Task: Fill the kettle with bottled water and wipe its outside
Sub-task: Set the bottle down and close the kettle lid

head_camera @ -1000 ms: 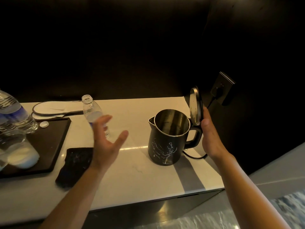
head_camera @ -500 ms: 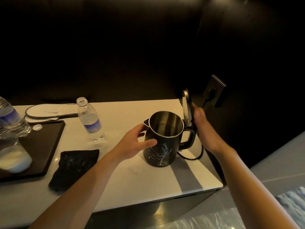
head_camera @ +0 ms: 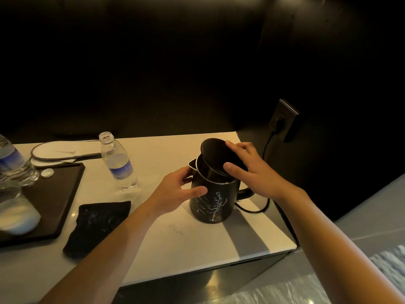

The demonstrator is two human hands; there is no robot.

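The black kettle (head_camera: 211,200), marked with a pale branching pattern, stands upright on the pale worktop (head_camera: 175,238) between the two hands, near the worktop's right end. Its lid (head_camera: 215,157) is tilted partway down over the steel mouth, not yet seated. The right hand (head_camera: 252,170) lies spread on top of the lid, fingers flat and thumb on the near edge, pressing rather than gripping. The left hand (head_camera: 177,191) is cupped half open against the kettle's left side by the spout, thumb across the front wall, steadying it. Both forearms reach in from the near edge, bare. Behind the right hand a black cord (head_camera: 254,210) loops from the kettle's base and climbs to a dark wall socket (head_camera: 285,120). Beyond the left hand stands an uncapped clear water bottle (head_camera: 118,163) with a blue label whose writing is too small to read; it stands apart from the kettle. Just near of the bottle and left of the left forearm lies a dark cloth (head_camera: 98,227), flat on the worktop. Further left sits a black tray (head_camera: 54,198), with a small white cap (head_camera: 47,172) at its far edge, a second blue-labelled bottle (head_camera: 15,163) and a blurred clear vessel (head_camera: 15,213) at the frame's edge. Nothing lies between cloth and kettle but the left arm.
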